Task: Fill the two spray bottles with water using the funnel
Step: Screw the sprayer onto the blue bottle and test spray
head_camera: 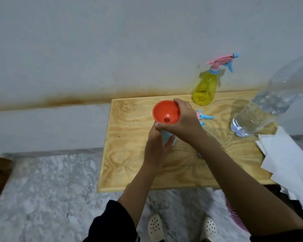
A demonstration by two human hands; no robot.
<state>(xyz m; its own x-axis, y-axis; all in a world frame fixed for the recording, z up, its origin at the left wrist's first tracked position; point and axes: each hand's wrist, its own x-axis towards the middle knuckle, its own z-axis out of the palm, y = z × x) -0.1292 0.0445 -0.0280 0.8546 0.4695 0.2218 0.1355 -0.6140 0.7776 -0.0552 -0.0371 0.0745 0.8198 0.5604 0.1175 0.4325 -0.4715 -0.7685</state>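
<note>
A red funnel [165,113] sits in the mouth of a pale blue spray bottle [166,136] standing on the wooden board [129,163]. My right hand [184,122] grips the funnel's rim from the right. My left hand [156,145] is wrapped around the blue bottle's body and hides most of it. The bottle's pink and blue spray head [204,117] lies on the board just right of my right hand. A yellow spray bottle [205,88] with its pink and blue head on stands at the board's far edge. A large clear water bottle [273,100] stands at the right.
White paper sheets [287,161] overhang the board's right edge. A stained grey wall runs behind the board. Marbled floor lies below, with my two white shoes [156,227] near the bottom and a pink basket [236,217] at lower right.
</note>
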